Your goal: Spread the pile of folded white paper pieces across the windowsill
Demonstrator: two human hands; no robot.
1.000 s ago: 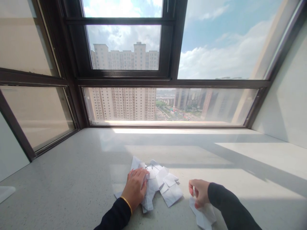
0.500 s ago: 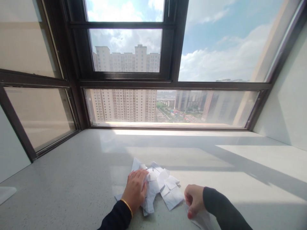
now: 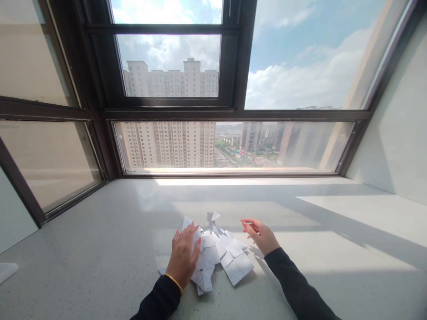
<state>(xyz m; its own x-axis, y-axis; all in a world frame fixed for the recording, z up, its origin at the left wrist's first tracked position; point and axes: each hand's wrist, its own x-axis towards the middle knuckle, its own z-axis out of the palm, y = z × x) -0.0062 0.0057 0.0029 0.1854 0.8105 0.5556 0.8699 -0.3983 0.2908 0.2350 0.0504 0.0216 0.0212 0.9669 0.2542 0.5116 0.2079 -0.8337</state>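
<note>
A loose pile of folded white paper pieces (image 3: 236,262) lies on the pale stone sill. My left hand (image 3: 183,251), with a yellow bangle at the wrist, rests over the left side of the pile, fingers stretched out and slightly apart. It covers some of the papers, so its contact with them is partly hidden. To the right of the pile, my right hand (image 3: 260,235) hovers with bent, parted fingers and nothing visible in them. A small crumpled-looking folded paper (image 3: 212,218) stands up at the back of the pile.
The speckled sill (image 3: 100,249) runs back to a dark-framed window (image 3: 230,116) with tall buildings outside. At the far left edge lies part of a white object (image 3: 7,271). A white wall (image 3: 393,146) borders the right side.
My right hand has moved up and left from the lower right, and the paper beside it there is gone. A small folded piece now shows at the pile's back. My left hand's fingers have spread.
</note>
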